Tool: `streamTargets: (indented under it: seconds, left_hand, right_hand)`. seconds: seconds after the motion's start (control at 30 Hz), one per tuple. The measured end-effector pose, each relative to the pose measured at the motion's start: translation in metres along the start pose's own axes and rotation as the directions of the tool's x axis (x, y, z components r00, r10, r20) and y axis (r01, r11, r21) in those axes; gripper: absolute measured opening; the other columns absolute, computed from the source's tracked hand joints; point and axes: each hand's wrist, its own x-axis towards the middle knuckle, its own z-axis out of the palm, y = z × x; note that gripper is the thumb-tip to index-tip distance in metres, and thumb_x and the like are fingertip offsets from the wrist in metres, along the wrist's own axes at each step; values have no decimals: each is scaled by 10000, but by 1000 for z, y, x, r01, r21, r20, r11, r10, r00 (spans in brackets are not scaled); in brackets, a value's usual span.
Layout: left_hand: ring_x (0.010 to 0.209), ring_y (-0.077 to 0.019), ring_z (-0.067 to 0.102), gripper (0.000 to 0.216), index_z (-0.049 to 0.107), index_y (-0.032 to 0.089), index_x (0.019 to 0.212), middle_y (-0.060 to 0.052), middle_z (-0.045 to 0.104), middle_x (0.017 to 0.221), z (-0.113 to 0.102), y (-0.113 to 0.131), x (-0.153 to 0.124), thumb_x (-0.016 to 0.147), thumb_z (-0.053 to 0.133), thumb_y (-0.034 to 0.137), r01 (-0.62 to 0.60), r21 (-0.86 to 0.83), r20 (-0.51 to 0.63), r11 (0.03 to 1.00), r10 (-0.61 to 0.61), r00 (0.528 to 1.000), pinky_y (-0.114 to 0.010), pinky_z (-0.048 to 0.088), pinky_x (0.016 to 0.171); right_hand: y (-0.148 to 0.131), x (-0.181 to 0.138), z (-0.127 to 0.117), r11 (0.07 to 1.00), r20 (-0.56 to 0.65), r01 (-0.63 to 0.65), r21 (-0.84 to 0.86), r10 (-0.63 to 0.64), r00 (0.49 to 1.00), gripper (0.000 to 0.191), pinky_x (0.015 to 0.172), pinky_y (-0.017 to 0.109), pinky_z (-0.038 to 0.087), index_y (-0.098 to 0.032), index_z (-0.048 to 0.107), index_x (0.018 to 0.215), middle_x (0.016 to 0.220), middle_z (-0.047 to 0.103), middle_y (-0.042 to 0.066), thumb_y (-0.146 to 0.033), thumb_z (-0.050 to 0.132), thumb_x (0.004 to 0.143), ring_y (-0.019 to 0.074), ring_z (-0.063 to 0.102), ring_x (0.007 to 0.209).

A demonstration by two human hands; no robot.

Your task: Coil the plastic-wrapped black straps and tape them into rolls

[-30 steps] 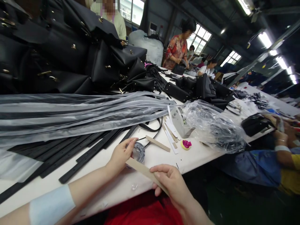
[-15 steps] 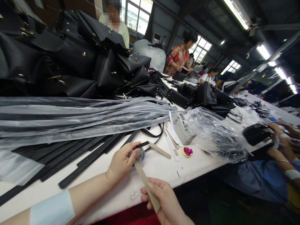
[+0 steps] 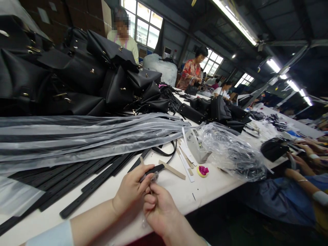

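My left hand (image 3: 130, 189) is closed, pinching the end of a black strap (image 3: 153, 169) together with a bit of clear plastic, low over the white table (image 3: 179, 191). Right beside it, my right hand (image 3: 159, 206) is closed too, its fingers touching the left hand's; a thin tan strip (image 3: 141, 160) pokes up behind the hands, and whether the right hand still grips it is hidden. More black punched straps (image 3: 84, 177) lie in a row just left of my hands.
Straps in clear plastic sleeves (image 3: 89, 133) cross the table. Black bags (image 3: 77, 75) pile behind them. A tan strip (image 3: 172, 169), white paper strips, a tape dispenser (image 3: 196, 145), a pink-and-yellow piece (image 3: 203, 171) and a crumpled plastic bag (image 3: 230, 153) lie to the right. Other people work nearby.
My right hand rose from the table edge to meet the left hand. The tan strip swung from lying flat between the hands to upright behind them. A black strap end came into my left fingers.
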Motion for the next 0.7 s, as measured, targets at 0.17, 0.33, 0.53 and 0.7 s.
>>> streamTargets:
  seconds: [0.17, 0.33, 0.53, 0.7]
  left_hand:
    - [988, -209, 650, 296, 679, 260, 1081, -100, 569, 1228, 1, 4, 3, 916, 468, 387, 122, -48, -49, 991, -124, 991, -366, 536, 895]
    - [523, -146, 637, 411, 605, 242, 1204, -67, 687, 912, 5, 11, 3, 919, 427, 479, 364, -248, 149, 898, -336, 930, -324, 573, 611]
    - [424, -162, 576, 471, 635, 157, 1104, 41, 581, 469, 2, 14, 10, 821, 568, 528, 523, -385, 199, 760, -485, 851, -236, 444, 414]
    - [537, -160, 619, 472, 676, 154, 1063, -50, 734, 792, 4, 7, 14, 784, 604, 528, 556, -361, 207, 749, -516, 831, -251, 478, 483]
  right_hand:
    - [8, 10, -9, 968, 115, 227, -110, -214, 970, 385, 363, 147, 171, -217, 525, 938, 571, 507, -86, -304, 790, 672, 24, 352, 355]
    - [10, 16, -15, 925, 166, 315, -213, -284, 945, 541, 376, 166, 171, -212, 510, 945, 568, 513, -92, -433, 828, 568, 30, 359, 355]
    - [-11, -12, -23, 804, 309, 380, -457, -257, 916, 342, 404, 178, 316, -120, 618, 881, 730, 640, 39, -394, 709, 698, 95, 563, 505]
    - [-26, -31, -44, 645, 403, 526, -555, -344, 848, 515, 597, 236, 490, -202, 596, 1198, 1054, 659, 93, -211, 652, 686, 210, 660, 884]
